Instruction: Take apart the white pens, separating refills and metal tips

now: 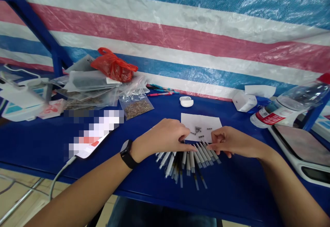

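My left hand [162, 137] lies over the upper ends of a fan of thin white tubes with dark tips [187, 165], its thumb stretched along them. My right hand [232, 142] sits at the fan's right side, fingers curled against the tube ends. Whether those fingers pinch anything is hidden. A white sheet of paper [201, 125] lies just beyond both hands, bearing several small metal parts [197, 129]. A black smartwatch [127, 154] is on my left wrist.
Resealable bags of dried plant matter [136, 106] and a red plastic bag [113, 66] lie at the back left. Also on the blue table [232, 182] are a pixelated phone [90, 136], a white earbud case [186, 101], a water bottle [288, 106] and a digital scale [301, 148].
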Demonstrator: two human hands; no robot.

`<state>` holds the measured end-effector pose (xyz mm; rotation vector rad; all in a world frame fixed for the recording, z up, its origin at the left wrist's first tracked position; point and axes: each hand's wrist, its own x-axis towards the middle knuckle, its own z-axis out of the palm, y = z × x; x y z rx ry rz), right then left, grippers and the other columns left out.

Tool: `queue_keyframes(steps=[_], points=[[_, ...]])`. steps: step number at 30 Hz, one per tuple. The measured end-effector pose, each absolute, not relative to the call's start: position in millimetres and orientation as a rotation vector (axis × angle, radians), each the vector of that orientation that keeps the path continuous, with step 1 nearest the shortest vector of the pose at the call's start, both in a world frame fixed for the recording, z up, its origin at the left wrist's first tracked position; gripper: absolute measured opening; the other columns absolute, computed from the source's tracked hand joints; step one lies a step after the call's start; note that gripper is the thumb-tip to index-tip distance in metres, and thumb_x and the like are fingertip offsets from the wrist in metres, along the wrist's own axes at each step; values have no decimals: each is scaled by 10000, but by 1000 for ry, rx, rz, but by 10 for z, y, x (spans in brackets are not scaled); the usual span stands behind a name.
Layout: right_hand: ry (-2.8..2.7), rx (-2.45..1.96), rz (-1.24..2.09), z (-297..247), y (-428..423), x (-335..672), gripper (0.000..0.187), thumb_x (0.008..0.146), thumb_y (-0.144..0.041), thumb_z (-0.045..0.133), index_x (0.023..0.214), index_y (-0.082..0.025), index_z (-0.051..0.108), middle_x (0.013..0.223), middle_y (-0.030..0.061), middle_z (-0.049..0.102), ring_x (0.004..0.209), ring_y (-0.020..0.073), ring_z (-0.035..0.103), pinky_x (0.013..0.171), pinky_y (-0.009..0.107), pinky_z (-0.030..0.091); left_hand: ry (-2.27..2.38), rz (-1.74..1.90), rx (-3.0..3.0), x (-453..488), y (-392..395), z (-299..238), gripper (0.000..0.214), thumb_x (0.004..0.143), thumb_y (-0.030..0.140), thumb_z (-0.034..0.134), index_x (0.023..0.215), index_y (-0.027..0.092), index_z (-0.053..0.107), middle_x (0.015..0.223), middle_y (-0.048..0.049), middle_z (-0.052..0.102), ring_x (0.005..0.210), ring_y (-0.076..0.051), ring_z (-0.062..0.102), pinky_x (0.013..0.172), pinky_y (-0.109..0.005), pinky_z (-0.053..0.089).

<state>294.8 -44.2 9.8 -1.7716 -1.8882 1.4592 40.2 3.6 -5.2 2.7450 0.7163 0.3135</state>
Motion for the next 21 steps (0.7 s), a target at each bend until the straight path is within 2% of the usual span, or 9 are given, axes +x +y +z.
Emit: queue_keyframes(steps=[5, 16, 21], points=[[-1933, -1809, 1490, 103, -436, 2955, 437, 771, -502, 768, 568, -207, 518, 570, -8, 642, 434, 110, 517, 423, 226, 335, 682, 277, 2820, 438, 16, -96, 573, 907, 649, 631, 611, 189, 459, 597, 4, 531, 633, -160, 467, 573, -311, 228], [-1909, -1843, 1540, 146, -478, 3008, 416, 738, -496, 800, 590, -214, 534, 590, 2, 652, 459, 143, 553, 422, 245, 400, 667, 295, 2834, 453, -17, -115, 499, 906, 581, 668, 643, 176, 543, 673, -8, 596, 735, -183, 491, 683, -309, 279], [-1931, -1747, 1330, 171, -471, 2975, 410, 797, -574, 741, 671, -213, 596, 572, -27, 567, 513, 137, 514, 451, 235, 380, 788, 343, 2839, 357, 68, -37, 452, 973, 534, 616, 695, 178, 589, 718, -11, 623, 760, -180, 538, 740, -320, 324]])
